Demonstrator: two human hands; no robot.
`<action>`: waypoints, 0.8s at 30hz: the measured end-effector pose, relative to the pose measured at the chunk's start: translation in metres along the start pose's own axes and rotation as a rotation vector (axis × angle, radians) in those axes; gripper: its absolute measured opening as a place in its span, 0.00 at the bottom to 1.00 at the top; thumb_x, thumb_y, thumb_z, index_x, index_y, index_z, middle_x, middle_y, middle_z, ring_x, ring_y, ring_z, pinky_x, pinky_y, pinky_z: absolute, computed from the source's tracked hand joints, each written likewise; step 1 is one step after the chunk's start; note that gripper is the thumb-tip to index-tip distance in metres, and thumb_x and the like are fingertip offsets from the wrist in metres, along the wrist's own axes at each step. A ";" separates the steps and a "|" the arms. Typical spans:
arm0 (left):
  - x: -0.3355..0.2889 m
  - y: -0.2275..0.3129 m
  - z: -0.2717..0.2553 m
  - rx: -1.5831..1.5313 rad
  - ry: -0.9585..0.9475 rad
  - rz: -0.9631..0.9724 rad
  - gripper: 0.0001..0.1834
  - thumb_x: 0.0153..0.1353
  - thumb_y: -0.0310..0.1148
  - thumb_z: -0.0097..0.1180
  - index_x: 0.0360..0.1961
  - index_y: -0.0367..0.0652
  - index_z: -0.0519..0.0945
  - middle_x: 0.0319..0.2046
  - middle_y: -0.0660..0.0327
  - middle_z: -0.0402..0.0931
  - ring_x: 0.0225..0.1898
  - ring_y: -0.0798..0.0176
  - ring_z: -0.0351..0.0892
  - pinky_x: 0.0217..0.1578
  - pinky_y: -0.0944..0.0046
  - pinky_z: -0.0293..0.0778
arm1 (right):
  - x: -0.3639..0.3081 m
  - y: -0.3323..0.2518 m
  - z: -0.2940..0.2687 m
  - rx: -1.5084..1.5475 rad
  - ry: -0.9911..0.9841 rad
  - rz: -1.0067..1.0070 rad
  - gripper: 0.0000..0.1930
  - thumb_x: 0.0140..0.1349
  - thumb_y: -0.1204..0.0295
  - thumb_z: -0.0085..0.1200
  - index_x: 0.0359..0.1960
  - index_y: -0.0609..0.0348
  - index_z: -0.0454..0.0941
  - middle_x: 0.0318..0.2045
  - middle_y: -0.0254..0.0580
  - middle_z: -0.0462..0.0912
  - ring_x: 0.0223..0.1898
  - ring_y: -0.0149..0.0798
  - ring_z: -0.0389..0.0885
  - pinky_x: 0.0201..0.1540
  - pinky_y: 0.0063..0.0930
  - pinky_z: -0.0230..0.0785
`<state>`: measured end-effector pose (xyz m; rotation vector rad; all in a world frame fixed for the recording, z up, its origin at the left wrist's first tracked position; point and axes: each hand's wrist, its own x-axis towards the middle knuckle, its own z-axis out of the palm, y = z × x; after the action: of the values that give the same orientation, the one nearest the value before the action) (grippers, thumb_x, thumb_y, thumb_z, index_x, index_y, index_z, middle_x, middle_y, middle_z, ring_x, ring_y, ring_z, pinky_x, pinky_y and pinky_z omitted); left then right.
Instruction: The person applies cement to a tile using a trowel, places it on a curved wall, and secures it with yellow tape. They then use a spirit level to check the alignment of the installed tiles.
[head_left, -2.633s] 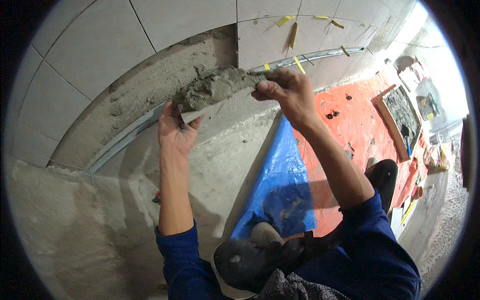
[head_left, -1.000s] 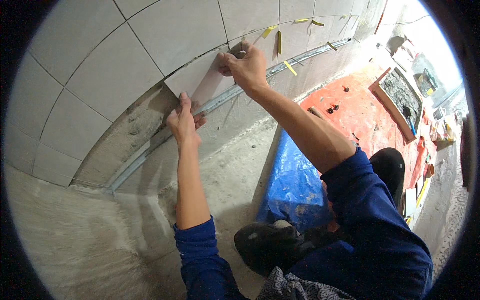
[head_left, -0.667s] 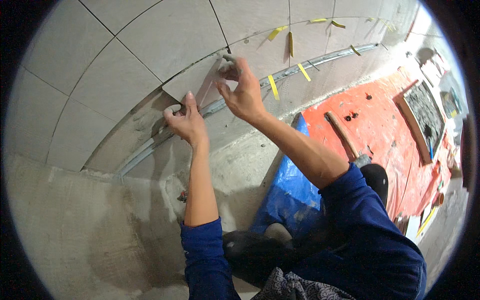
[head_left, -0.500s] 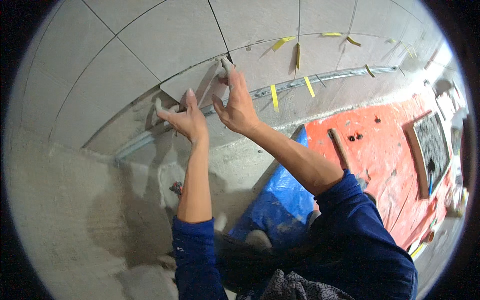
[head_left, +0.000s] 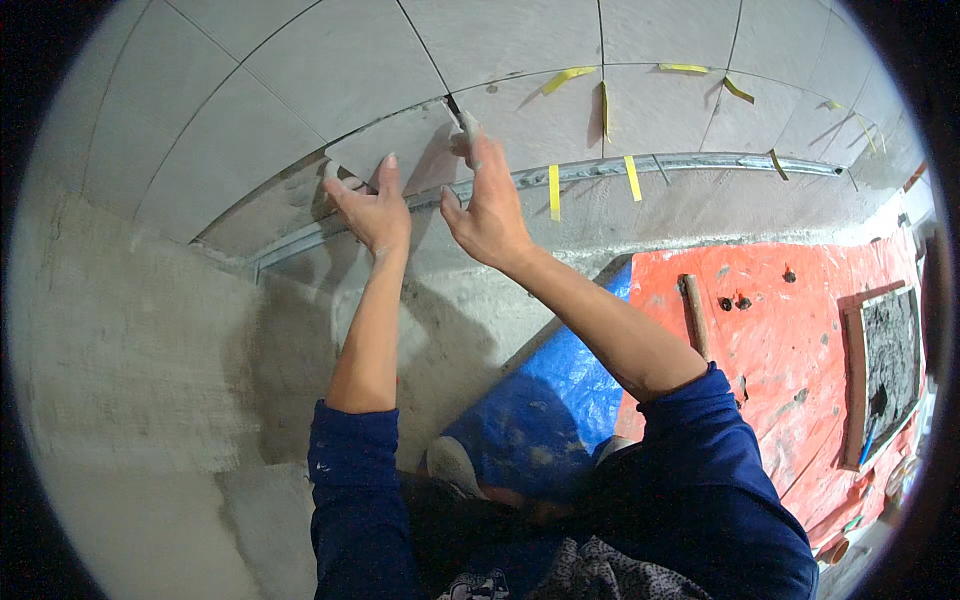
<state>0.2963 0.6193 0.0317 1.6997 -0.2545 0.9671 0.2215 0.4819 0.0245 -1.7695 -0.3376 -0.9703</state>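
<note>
Tile (head_left: pixel 398 142), earlier aloft, is now sitting against tiled wall (head_left: pixel 320 85) | left hand (head_left: pixel 374 212), right hand (head_left: pixel 490 212): fingers lying open at its edges | bare strip (head_left: pixel 264 210) leftward is remaining uncovered

Both forearms (head_left: pixel 372 335) reach forward, left grip (head_left: pixel 372 215) and right grip (head_left: pixel 490 215) loosely spread.

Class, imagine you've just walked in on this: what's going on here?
A person has both hands at a pale wall tile lying against the wall just above a metal rail. The left hand is at its lower left, thumb on its face; the right hand is at its right edge. A bare strip of wall shows to the left. On the red sheet lies a wooden handle; farther right is a tray of grey mortar.
</note>
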 end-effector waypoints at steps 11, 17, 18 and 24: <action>0.038 -0.020 -0.029 0.207 -0.029 0.185 0.19 0.51 0.38 0.73 0.31 0.35 0.77 0.22 0.60 0.78 0.24 0.63 0.76 0.28 0.64 0.72 | 0.005 -0.007 0.008 -0.158 -0.050 0.037 0.41 0.51 0.79 0.55 0.69 0.60 0.51 0.47 0.62 0.68 0.46 0.64 0.73 0.48 0.50 0.70; 0.054 -0.021 -0.037 0.110 -0.151 0.015 0.18 0.52 0.37 0.72 0.28 0.33 0.78 0.20 0.56 0.79 0.19 0.65 0.79 0.22 0.66 0.71 | 0.004 -0.009 0.016 -0.206 -0.027 0.072 0.43 0.51 0.79 0.57 0.69 0.65 0.48 0.49 0.64 0.67 0.48 0.65 0.73 0.50 0.50 0.71; 0.056 -0.020 -0.038 0.120 -0.157 0.007 0.18 0.52 0.37 0.72 0.28 0.33 0.78 0.20 0.56 0.79 0.19 0.65 0.80 0.22 0.66 0.71 | 0.004 -0.009 0.016 -0.218 -0.038 0.069 0.43 0.51 0.79 0.56 0.69 0.64 0.48 0.49 0.64 0.67 0.48 0.65 0.73 0.50 0.50 0.71; 0.059 -0.018 -0.031 0.101 -0.146 -0.058 0.19 0.52 0.39 0.72 0.27 0.33 0.77 0.19 0.55 0.79 0.18 0.63 0.81 0.21 0.66 0.71 | 0.001 -0.009 0.013 -0.294 -0.110 0.064 0.42 0.51 0.79 0.56 0.69 0.60 0.50 0.51 0.64 0.65 0.50 0.65 0.72 0.52 0.48 0.70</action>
<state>0.3304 0.6711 0.0619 1.8630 -0.2545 0.8260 0.2225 0.4974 0.0298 -2.0932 -0.2134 -0.9135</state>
